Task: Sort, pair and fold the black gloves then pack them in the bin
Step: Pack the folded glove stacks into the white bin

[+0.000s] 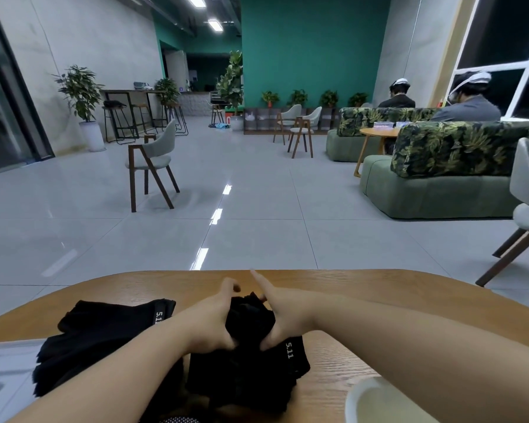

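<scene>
While my left hand and right hand squeeze the bunched black glove between them over the bench, I judge it soft, light, floppy, best pinched at the cuff.

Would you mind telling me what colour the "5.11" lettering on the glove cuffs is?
White, on the black glove cuff; the head view, the only one, shows it near the right hand.

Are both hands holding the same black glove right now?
Yes, the left hand and right hand grip one bunched black glove between them.
</scene>
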The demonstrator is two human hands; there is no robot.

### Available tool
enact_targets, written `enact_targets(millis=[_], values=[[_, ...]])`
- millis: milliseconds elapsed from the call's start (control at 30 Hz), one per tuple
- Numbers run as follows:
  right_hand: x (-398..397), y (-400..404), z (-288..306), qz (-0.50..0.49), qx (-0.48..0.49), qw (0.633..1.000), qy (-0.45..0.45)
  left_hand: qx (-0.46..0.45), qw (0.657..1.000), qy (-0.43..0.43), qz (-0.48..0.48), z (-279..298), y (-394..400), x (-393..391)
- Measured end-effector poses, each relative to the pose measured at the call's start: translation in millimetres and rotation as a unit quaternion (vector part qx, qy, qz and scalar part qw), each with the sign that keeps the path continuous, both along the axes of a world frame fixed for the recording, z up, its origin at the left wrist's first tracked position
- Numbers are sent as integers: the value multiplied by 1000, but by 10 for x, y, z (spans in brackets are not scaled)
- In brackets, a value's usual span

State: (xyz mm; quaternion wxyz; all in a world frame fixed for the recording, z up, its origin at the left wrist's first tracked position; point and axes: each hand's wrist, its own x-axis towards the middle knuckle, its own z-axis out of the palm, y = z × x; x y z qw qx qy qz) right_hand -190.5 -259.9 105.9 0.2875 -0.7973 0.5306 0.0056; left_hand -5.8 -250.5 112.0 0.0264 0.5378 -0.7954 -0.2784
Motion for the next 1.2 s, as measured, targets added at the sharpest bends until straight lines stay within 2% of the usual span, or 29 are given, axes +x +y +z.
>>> enact_targets(millis=[200, 300, 467, 633, 767, 900, 1000, 1067, 1133, 1200], values=[[-118, 315, 477, -16, -100, 995, -24, -214, 975, 4, -64, 365, 296, -76], [-187, 525, 755, -18, -175, 984, -26, -283, 955, 44, -78, 502, 364, -98], [-396, 923, 1177, -27, -243, 969, -39, -371, 916, 85, -125, 864, 600, -195], [-596, 1376, 1512, -7, -294, 956, 3, -463, 857, 102, -203, 1156, 979, -385], [-771, 1741, 1676, -15, -298, 954, 30, -512, 811, 95, -267, 1301, 1242, -627], [-1016, 2111, 1663, -58, -217, 974, -14, -548, 776, 116, -291, 1310, 1487, -948], [-1209, 2344, 1523, -94, -204, 973, -53, -531, 781, 146, -294, 1186, 1574, -1161], [-1338, 2517, 1408, -128, -208, 967, -73, -489, 805, 168, -291, 1071, 1614, -1310], [-1446, 2716, 1314, -158, -218, 961, -61, -434, 843, 185, -258, 988, 1703, -1457], [-1527, 2941, 1242, -182, -223, 957, -45, -389, 866, 195, -246, 894, 1802, -1571]])
